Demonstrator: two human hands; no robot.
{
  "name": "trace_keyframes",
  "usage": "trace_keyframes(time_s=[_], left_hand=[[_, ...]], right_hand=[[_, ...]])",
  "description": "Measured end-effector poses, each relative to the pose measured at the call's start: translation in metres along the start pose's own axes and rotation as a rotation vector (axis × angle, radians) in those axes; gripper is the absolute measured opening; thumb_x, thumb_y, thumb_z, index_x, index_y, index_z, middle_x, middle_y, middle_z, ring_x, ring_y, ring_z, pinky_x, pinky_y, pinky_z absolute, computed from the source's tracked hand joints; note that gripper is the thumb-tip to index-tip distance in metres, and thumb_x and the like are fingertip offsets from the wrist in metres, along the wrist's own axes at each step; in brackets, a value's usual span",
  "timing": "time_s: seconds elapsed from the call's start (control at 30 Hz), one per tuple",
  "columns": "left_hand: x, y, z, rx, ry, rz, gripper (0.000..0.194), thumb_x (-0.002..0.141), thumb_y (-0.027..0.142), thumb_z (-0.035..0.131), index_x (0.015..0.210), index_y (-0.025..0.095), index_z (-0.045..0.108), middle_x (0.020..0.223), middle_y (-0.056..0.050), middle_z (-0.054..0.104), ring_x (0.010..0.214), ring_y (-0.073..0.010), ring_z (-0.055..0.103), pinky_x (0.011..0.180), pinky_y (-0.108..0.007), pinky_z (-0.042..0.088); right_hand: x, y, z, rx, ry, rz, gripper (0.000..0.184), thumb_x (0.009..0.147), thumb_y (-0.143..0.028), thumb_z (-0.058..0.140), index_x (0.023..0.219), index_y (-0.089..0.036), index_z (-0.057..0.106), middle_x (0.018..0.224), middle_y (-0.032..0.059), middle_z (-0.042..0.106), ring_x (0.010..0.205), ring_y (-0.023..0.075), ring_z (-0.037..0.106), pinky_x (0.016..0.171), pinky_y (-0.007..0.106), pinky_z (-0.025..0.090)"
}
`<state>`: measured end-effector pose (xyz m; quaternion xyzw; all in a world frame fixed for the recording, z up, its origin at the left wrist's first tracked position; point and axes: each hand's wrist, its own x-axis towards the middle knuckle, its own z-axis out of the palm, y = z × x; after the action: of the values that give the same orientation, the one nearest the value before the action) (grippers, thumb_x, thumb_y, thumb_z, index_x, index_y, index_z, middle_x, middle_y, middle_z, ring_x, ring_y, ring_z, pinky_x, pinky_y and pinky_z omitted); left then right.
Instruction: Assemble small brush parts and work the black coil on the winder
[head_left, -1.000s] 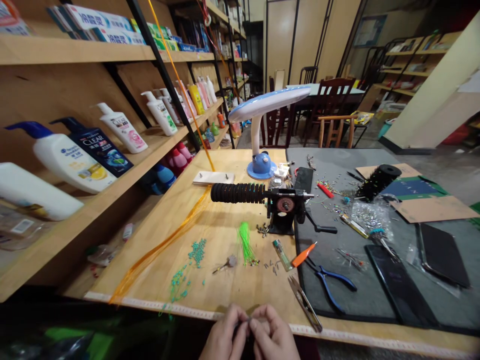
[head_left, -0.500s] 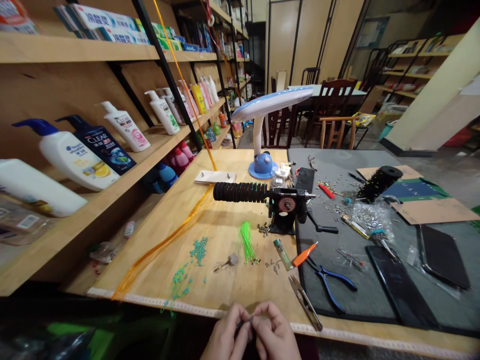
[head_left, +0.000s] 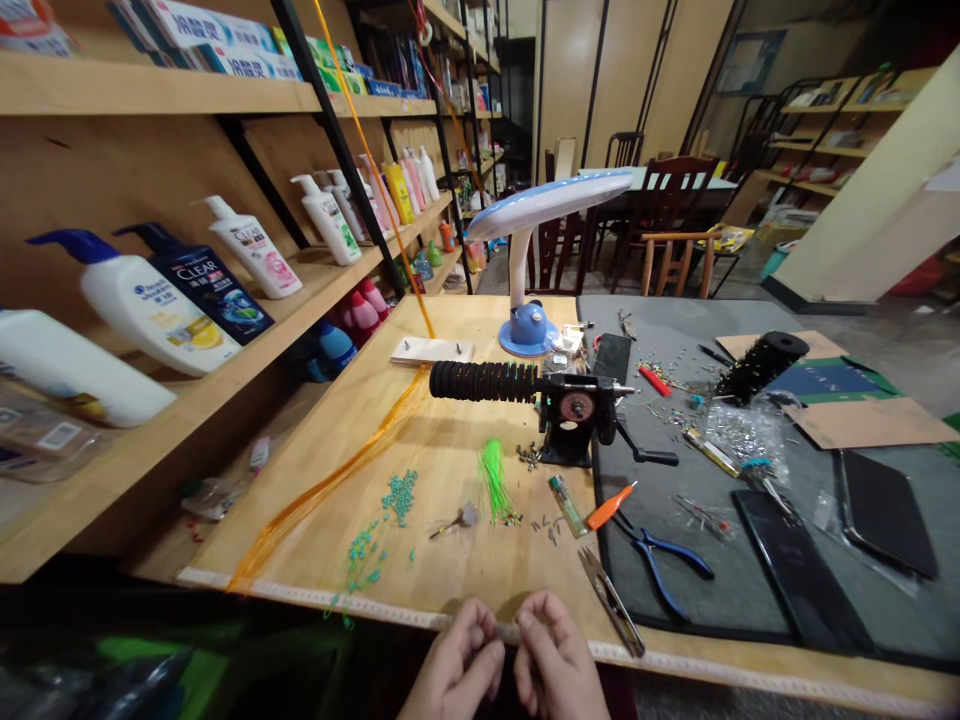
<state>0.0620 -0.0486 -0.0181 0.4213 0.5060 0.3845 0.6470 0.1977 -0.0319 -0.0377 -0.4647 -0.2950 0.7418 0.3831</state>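
My left hand [head_left: 457, 665] and my right hand [head_left: 556, 662] meet at the near edge of the wooden table [head_left: 450, 560], fingertips pinched together on a small dark piece [head_left: 504, 631] between them. What the piece is cannot be made out. Just right of my right hand lie metal thread snips [head_left: 611, 600]. On the table ahead are teal beads [head_left: 397, 497], a bunch of green fibres [head_left: 493, 480] and a small winding machine [head_left: 574, 420] with a black ridged roller [head_left: 480, 381].
Blue-handled pliers [head_left: 664, 560], an orange-handled tool [head_left: 609, 506] and a lighter [head_left: 566, 505] lie near a grey mat [head_left: 750, 590]. Orange strands [head_left: 330, 480] run across the table's left side. A blue desk lamp [head_left: 536, 260] stands behind; shelves of bottles [head_left: 150, 310] line the left.
My fingertips have drawn slightly apart, with the small piece held between them. The view has shifted a little; nothing on the table has moved.
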Motion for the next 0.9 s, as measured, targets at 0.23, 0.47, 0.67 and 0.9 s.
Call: trace_keyframes(time_s=[0.23, 0.47, 0.67, 0.9], left_hand=[[0.008, -0.013, -0.002, -0.034, -0.003, -0.039, 0.045, 0.076, 0.063, 0.064, 0.082, 0.021, 0.049, 0.057, 0.008, 0.044, 0.05, -0.0099, 0.039, 0.051, -0.023, 0.031], [0.008, -0.017, -0.004, 0.057, 0.04, -0.01, 0.025, 0.081, 0.041, 0.06, 0.073, 0.021, 0.048, 0.057, 0.007, 0.043, 0.052, -0.0112, 0.038, 0.051, -0.023, 0.032], [0.006, 0.001, -0.003, 0.123, 0.054, 0.024, 0.013, 0.079, 0.028, 0.063, 0.075, 0.018, 0.056, 0.068, 0.003, 0.051, 0.066, -0.0143, 0.047, 0.065, -0.025, 0.039], [0.008, 0.004, -0.005, 0.154, 0.122, 0.006, 0.019, 0.079, 0.035, 0.067, 0.077, 0.017, 0.064, 0.07, 0.0, 0.059, 0.068, -0.016, 0.053, 0.066, -0.025, 0.042]], right_hand=[[-0.001, -0.001, -0.001, -0.005, -0.011, -0.103, 0.058, 0.071, -0.077, 0.059, 0.077, -0.022, 0.043, 0.038, -0.018, 0.028, 0.031, 0.0017, 0.018, 0.032, 0.014, 0.01], [-0.005, 0.001, -0.002, 0.068, -0.056, -0.085, 0.052, 0.073, -0.071, 0.064, 0.077, -0.023, 0.043, 0.046, -0.0175, 0.024, 0.036, 0.0022, 0.013, 0.034, 0.015, 0.009], [-0.007, 0.003, 0.0, 0.028, -0.015, -0.114, 0.051, 0.073, -0.069, 0.065, 0.076, -0.022, 0.046, 0.047, -0.0163, 0.025, 0.038, 0.0031, 0.013, 0.037, 0.018, 0.007], [-0.004, 0.004, -0.01, -0.267, 0.004, -0.232, 0.046, 0.082, -0.064, 0.058, 0.081, -0.018, 0.056, 0.057, -0.0094, 0.035, 0.051, 0.0087, 0.028, 0.047, 0.021, 0.021]])
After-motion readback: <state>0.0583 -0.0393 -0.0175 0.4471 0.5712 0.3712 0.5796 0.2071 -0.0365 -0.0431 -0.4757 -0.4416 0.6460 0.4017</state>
